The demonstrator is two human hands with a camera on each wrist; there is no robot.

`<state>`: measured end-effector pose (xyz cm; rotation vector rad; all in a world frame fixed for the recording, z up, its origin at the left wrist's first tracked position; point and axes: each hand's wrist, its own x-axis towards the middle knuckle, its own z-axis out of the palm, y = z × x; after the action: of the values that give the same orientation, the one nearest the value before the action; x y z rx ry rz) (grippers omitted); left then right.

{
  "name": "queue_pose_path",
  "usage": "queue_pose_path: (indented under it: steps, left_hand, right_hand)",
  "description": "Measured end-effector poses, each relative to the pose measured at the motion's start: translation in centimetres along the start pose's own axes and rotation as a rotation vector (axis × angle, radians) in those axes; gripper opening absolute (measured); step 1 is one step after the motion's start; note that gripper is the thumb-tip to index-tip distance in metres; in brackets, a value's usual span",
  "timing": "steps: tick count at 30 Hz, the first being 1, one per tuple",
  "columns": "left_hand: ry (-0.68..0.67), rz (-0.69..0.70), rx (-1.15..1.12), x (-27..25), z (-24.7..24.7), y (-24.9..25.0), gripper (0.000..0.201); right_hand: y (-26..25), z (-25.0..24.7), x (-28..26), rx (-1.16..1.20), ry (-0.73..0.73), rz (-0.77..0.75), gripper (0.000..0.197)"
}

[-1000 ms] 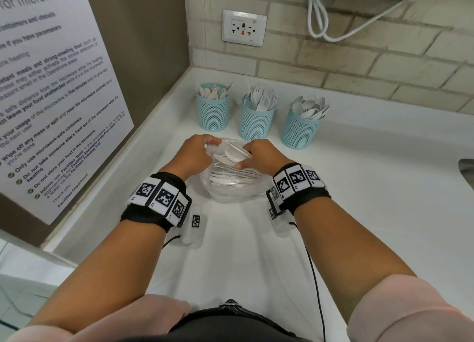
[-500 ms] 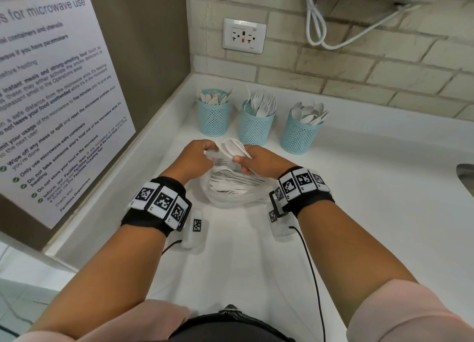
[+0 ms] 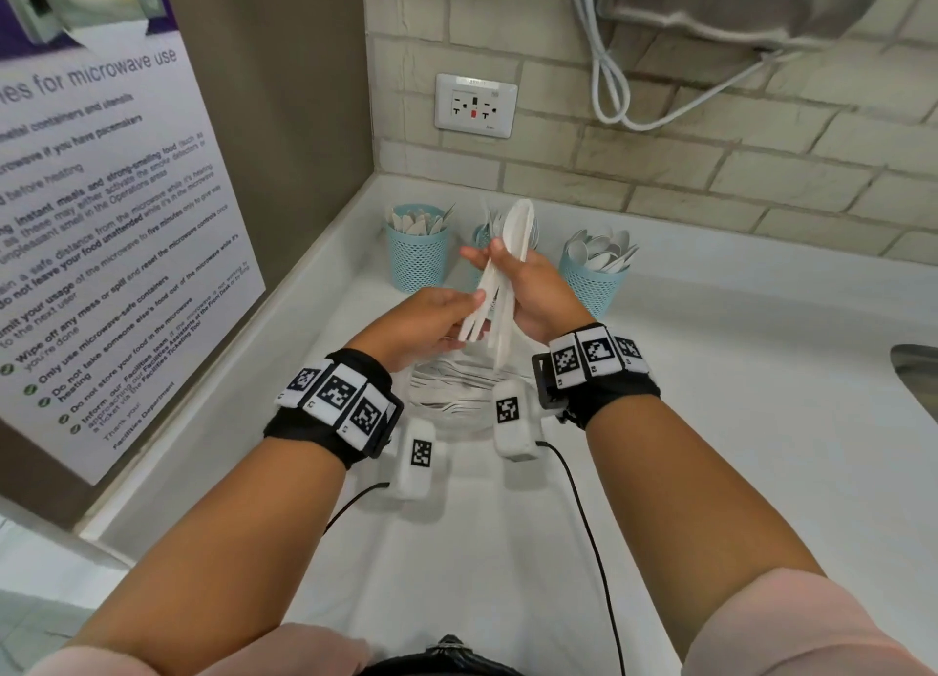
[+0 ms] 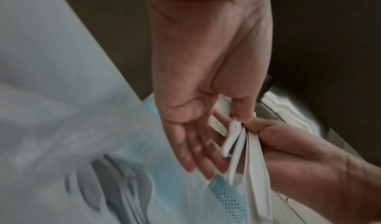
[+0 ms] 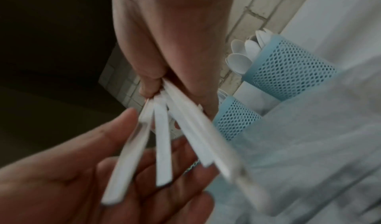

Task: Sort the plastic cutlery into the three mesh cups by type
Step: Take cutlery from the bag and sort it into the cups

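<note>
Since a second ago both hands have risen out of the clear plastic bag of cutlery point(image 3: 457, 396) on the white counter point(image 3: 710, 421), carrying a fanned bundle of white plastic cutlery point(image 3: 500, 289); in the head view the right hand point(image 3: 533, 289) grips the bundle near its middle, while the left hand point(image 3: 431, 320) supports the handle ends on loosely extended fingers, in front of the three light-blue mesh cups point(image 3: 417, 259), which already hold cutlery; the left wrist view, blurred, shows that palm flat and fingers straight under the handles point(image 4: 237, 146); the right wrist view shows thumb and fingers pinched round the handles point(image 5: 163, 146), the spoon-filled mesh cup point(image 5: 288, 74) beyond; the step in hand looks like separating the bundle by type; next, one piece needs singling out, identifying and dropping into its matching cup.
</note>
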<state>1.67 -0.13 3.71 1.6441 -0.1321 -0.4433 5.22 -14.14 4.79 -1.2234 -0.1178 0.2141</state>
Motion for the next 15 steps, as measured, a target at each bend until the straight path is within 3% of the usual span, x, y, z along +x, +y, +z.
queue_pose_path:
  steps: [4, 9, 15]
  left_hand:
    - [-0.114, -0.054, -0.111, 0.4, 0.7, -0.1, 0.037]
    - [-0.182, -0.077, -0.136, 0.0, 1.0, -0.1, 0.032]
    - [-0.181, -0.073, -0.239, -0.1, 1.1, -0.7, 0.027]
  right_hand:
    - [0.2, 0.1, -0.4, 0.048, -0.080, 0.107, 0.016]
    - [0.7, -0.1, -0.6, -0.028, -0.117, 0.182, 0.010]
    - [0.6, 0.4, -1.0, -0.129, -0.184, 0.228, 0.021]
